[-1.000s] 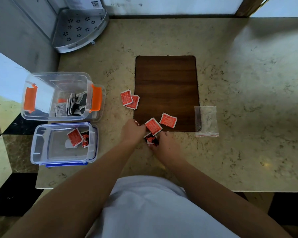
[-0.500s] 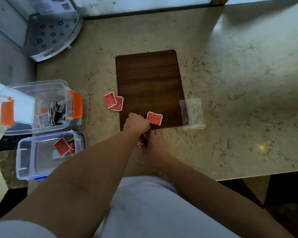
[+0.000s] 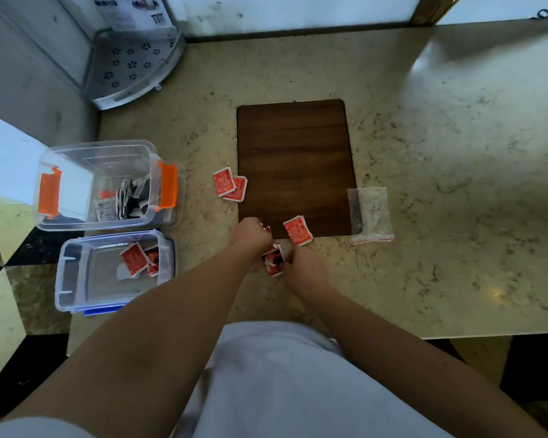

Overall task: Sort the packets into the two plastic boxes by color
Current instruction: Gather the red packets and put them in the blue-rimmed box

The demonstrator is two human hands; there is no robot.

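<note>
My left hand (image 3: 251, 235) is closed on a red packet (image 3: 267, 230) at the near edge of the wooden board (image 3: 293, 159). My right hand (image 3: 301, 265) holds a small stack of red packets (image 3: 273, 260) against the counter. One red packet (image 3: 298, 230) lies loose on the board's near edge, and two more red packets (image 3: 229, 185) overlap left of the board. The box with orange clips (image 3: 64, 159) holds black-and-white packets (image 3: 125, 200). The blue-rimmed box (image 3: 76, 279) in front of it holds red packets (image 3: 138, 258).
A small clear zip bag (image 3: 370, 214) lies right of the board. A grey perforated corner shelf (image 3: 130, 64) stands at the back left against the wall. The counter's near edge (image 3: 440, 335) runs just past my arms, and its left edge is beside the boxes.
One of the two red packets on the board's near edge has gone into my left hand; one stays there. My right hand keeps its stack. The view has shifted.
</note>
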